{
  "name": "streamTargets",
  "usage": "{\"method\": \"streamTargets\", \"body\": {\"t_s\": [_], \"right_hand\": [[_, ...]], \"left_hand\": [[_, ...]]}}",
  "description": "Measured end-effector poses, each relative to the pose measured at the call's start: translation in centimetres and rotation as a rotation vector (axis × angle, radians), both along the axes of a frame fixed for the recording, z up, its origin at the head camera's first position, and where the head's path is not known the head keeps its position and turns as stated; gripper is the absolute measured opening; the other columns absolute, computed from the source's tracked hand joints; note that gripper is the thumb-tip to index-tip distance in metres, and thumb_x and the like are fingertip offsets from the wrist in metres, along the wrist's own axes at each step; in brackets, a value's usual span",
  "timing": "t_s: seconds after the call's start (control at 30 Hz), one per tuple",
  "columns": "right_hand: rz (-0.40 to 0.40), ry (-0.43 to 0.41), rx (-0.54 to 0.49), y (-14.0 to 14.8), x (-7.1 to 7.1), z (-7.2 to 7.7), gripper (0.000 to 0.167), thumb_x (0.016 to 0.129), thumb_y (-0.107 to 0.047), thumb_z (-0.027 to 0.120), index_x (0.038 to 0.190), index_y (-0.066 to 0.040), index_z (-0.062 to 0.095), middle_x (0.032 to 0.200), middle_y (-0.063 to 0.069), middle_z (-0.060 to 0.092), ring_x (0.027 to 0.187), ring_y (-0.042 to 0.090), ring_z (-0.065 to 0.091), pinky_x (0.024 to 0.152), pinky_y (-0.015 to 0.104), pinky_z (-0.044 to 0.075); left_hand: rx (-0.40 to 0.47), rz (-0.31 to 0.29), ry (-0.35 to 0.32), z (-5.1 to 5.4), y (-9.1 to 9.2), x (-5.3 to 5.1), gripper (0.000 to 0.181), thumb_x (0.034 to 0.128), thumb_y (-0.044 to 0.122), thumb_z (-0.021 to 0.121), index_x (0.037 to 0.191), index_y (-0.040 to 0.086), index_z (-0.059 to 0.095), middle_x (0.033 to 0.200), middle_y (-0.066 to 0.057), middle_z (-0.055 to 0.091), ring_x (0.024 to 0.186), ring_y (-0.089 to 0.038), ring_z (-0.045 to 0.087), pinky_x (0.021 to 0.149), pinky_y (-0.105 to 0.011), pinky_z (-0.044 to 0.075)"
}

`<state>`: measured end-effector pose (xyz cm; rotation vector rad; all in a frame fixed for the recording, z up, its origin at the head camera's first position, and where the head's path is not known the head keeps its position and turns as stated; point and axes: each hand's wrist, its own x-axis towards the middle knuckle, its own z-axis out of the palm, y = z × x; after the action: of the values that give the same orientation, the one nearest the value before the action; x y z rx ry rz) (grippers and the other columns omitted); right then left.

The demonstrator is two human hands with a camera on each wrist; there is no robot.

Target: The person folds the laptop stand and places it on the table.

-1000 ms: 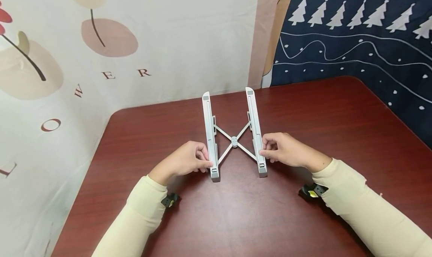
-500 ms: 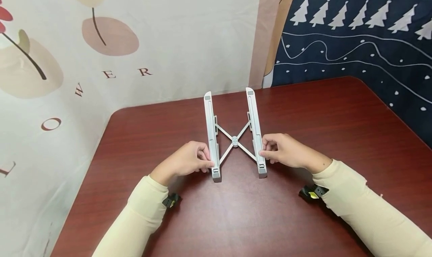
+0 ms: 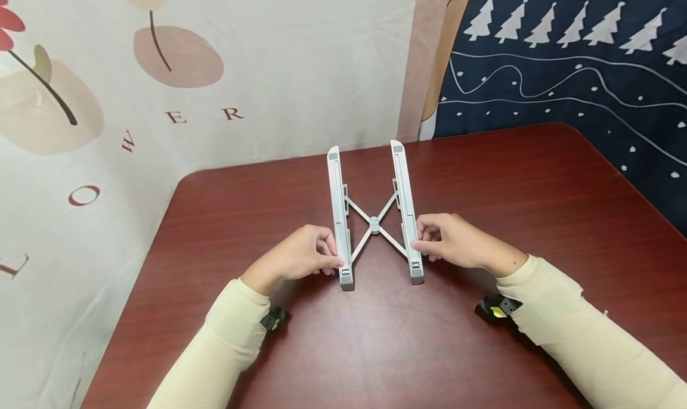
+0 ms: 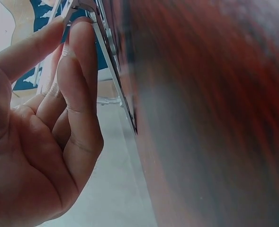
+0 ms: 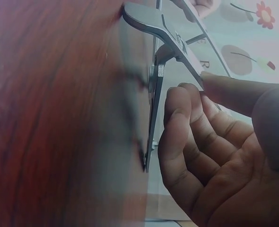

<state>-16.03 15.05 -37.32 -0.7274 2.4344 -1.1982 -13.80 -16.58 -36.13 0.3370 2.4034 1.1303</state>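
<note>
A silver folding stand (image 3: 374,225) stands on the red-brown table, its two long rails joined by crossed bars. My left hand (image 3: 300,254) pinches the near part of the left rail (image 3: 337,209), thumb on top and fingers curled at its outer side. On the other side, my right hand (image 3: 456,241) pinches the right rail (image 3: 406,203) in the same way. The right wrist view shows the thumb of my right hand (image 5: 224,146) against the rail's edge. In the left wrist view, my left hand (image 4: 49,113) has thumb and fingertips at the stand's metal (image 4: 112,61).
The dark red table (image 3: 241,200) has its far edge along a pale printed cloth (image 3: 311,69) and a navy cloth (image 3: 537,81) with white trees. Black wrist devices sit under both sleeves, close to the tabletop.
The left rail has moved slightly right with my left hand, narrowing the gap between the rails. My right hand and the right rail have hardly moved.
</note>
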Motion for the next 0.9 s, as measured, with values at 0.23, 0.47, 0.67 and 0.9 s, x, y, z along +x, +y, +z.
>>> {"method": "streamTargets", "body": {"t_s": [0.23,0.47,0.67,0.9], "right_hand": [[0.001,0.011,-0.003,-0.16,0.08,-0.22,0.018,0.091,-0.007,0.07,0.082,-0.008,0.055,0.07,0.007,0.064,0.058,0.02,0.064,0.054,0.028,0.053],[0.012,0.017,-0.012,-0.34,0.2,-0.51,0.018,0.092,-0.008,0.071,0.083,-0.008,0.055,0.07,0.007,0.064,0.057,0.018,0.063,0.055,0.027,0.053],[0.014,0.012,-0.016,-0.24,0.29,-0.47,0.018,0.092,-0.008,0.07,0.084,-0.007,0.054,0.07,0.005,0.063,0.057,0.017,0.063,0.054,0.028,0.053],[0.022,0.009,-0.03,-0.48,0.17,-0.48,0.018,0.092,-0.008,0.07,0.085,-0.007,0.054,0.07,0.007,0.063,0.057,0.018,0.062,0.054,0.028,0.053]], "left_hand": [[-0.019,-0.015,0.02,-0.07,0.08,0.07,0.019,0.0858,0.013,0.078,0.083,0.005,0.061,0.068,-0.005,0.072,0.06,-0.018,0.068,0.055,-0.03,0.052],[-0.02,-0.019,0.024,-0.23,0.21,0.36,0.019,0.0854,0.013,0.078,0.082,0.006,0.061,0.068,-0.007,0.072,0.061,-0.019,0.068,0.055,-0.031,0.052],[-0.018,-0.038,0.051,-0.24,0.54,0.38,0.019,0.0852,0.013,0.078,0.082,0.006,0.061,0.068,-0.006,0.071,0.06,-0.019,0.068,0.054,-0.03,0.052],[-0.04,-0.048,0.071,-0.13,0.54,0.2,0.019,0.0852,0.014,0.079,0.081,0.006,0.061,0.066,-0.005,0.071,0.059,-0.018,0.067,0.054,-0.03,0.051]]}}
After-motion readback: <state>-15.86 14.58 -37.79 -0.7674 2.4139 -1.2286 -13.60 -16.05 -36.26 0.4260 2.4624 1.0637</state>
